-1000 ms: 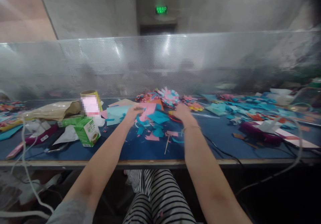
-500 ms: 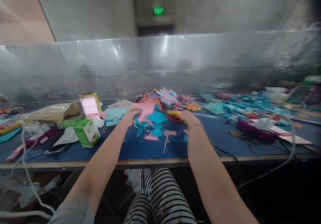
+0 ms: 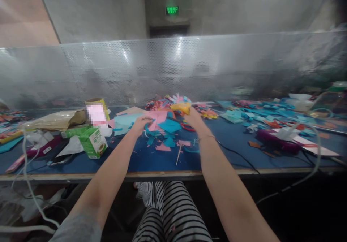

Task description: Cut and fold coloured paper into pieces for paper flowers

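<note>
My left hand [image 3: 140, 125] is closed in a pinch over the paper scraps, with a curled blue paper strip [image 3: 148, 129] at its fingertips. In my right hand [image 3: 193, 117] is a yellow hot glue gun [image 3: 180, 108], raised above the table with its nozzle end to the left. A black cord [image 3: 235, 151] trails from near my right wrist toward the table's front edge. Red scissor-like handles [image 3: 187, 126] lie just below the glue gun, partly hidden. Between my hands are pink paper [image 3: 158, 119] and a blue paper piece [image 3: 169, 125].
A thin wooden stick [image 3: 179, 154] lies near the front. On the left stand a green box [image 3: 94, 143] and a yellow-rimmed roll [image 3: 96, 100]. Purple power strips [image 3: 278, 141] sit on both sides. A perforated metal screen [image 3: 151, 68] closes off the back.
My right hand has lifted the glue gun up and to the left from beside the red handles. The left hand has stayed almost where it was.
</note>
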Available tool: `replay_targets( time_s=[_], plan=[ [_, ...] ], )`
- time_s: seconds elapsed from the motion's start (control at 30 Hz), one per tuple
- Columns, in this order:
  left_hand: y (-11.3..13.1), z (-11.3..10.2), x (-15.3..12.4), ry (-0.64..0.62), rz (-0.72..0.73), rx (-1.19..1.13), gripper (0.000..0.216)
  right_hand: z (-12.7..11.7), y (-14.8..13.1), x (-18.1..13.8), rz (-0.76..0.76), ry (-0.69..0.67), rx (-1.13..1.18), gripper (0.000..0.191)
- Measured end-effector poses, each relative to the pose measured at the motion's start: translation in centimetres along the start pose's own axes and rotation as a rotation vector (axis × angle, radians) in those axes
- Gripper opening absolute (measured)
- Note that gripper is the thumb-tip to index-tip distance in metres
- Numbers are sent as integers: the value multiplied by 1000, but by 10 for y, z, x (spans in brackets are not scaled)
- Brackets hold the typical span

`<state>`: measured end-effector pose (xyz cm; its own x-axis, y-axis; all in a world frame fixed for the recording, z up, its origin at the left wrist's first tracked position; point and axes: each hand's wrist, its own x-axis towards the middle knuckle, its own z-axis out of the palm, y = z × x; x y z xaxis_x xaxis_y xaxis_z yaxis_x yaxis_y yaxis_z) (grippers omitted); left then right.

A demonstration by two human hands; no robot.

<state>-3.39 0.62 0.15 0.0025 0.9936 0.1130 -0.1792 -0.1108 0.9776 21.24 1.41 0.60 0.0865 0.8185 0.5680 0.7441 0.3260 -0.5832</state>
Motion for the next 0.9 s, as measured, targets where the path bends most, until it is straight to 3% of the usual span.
replay_targets(
  time_s=[0.33, 0.53, 0.9],
  plan=[
    [4, 4, -4, -19, 42, 29, 13, 19, -25, -16, -181, -145, -15, 40],
    [1, 3, -1, 13, 84, 45, 17, 28, -26, -17, -257, -94, -126, 34],
    [0, 2, 2, 22, 99, 56, 14, 29, -25, -16, -247, -89, -161, 35]
  ],
)
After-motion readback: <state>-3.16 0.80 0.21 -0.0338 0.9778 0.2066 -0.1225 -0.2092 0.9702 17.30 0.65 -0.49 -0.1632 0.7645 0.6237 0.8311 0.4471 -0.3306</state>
